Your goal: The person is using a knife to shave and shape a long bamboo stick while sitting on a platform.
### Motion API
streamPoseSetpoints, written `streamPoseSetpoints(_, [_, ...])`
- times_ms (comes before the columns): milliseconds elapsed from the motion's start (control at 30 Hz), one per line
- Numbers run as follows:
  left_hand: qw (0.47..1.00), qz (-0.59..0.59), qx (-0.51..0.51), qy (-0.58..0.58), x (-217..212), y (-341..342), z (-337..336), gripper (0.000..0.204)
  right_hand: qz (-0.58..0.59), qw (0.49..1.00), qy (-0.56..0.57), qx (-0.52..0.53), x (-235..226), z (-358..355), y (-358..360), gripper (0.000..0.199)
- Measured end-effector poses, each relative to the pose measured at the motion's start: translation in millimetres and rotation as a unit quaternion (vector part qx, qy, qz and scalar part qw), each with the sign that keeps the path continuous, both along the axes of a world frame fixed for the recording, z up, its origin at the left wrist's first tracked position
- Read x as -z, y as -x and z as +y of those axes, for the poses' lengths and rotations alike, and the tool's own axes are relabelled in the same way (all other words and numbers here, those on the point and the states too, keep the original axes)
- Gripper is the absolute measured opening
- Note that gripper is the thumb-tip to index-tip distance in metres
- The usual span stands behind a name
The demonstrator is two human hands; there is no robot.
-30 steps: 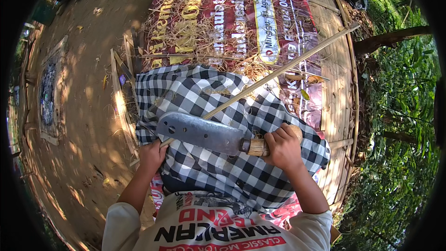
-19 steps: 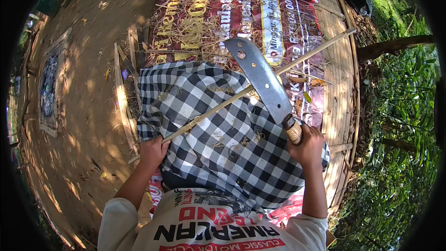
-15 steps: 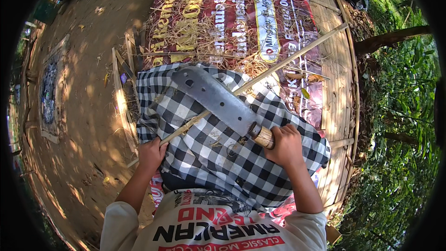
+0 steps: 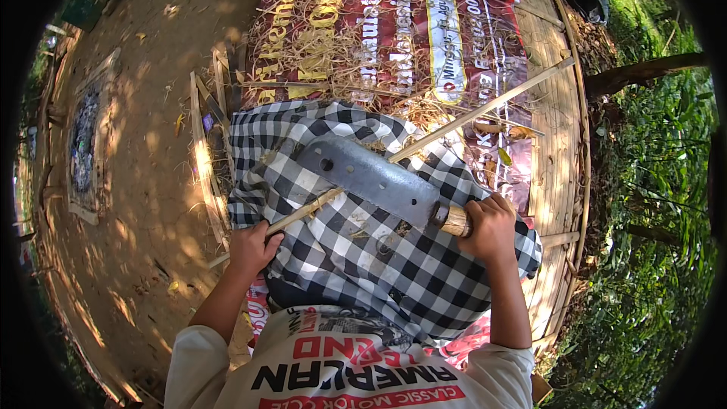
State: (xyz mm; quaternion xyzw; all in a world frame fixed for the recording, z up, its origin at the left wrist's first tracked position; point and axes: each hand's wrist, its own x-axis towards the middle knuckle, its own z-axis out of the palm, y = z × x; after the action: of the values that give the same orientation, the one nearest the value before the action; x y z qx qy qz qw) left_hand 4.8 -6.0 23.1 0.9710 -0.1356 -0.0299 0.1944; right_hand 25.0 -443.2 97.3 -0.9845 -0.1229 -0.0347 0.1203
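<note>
- Bamboo is what I am working: a long pale bamboo strip (image 4: 462, 123) runs from the upper right of the frame down to the lower left, across a black-and-white checked cloth (image 4: 379, 257) over my lap.
- My left hand (image 4: 252, 248), left of centre, has its fingers wrapped around the strip's lower end.
- My right hand (image 4: 491, 226), right of centre, has its fingers closed on the wooden handle of a broad grey cleaver (image 4: 371, 174), whose blade lies flat across the strip.
- Judging by the heap of thin shavings (image 4: 333, 53) on the red banner (image 4: 469, 0) at the top, a good deal of paring looks done.
- The strip looks slim, straight and smooth-edged; how much is left to trim I cannot tell.
</note>
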Motion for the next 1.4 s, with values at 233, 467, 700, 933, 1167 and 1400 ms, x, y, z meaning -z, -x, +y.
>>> streamPoseSetpoints(233, [0.999,0.003,-0.023,0.047,11,0,1,0.037,0.032,0.999,-0.034,0.001,15,46,0,0.026])
streamPoseSetpoints(467, [1.0,0.0,-0.016,0.022,4,1,-3,0.037,-0.013,0.994,0.0,0.106,11,-16,-1,0.021])
streamPoseSetpoints(700, [1.0,-0.007,-0.018,0.02,8,2,4,0.04,0.061,0.997,-0.046,0.017,13,29,-4,0.026])
streamPoseSetpoints(933, [1.0,-0.012,-0.015,0.013,1,-1,-5,0.042,0.024,0.999,-0.013,0.045,6,-21,-7,0.022])
streamPoseSetpoints(1167, [0.999,-0.002,-0.024,0.042,4,3,-7,0.041,0.005,0.998,-0.035,0.045,10,8,-2,0.022])
streamPoseSetpoints(1400, [0.999,0.003,-0.023,0.041,8,5,2,0.041,-0.003,0.998,0.002,0.06,16,-16,-15,0.026])
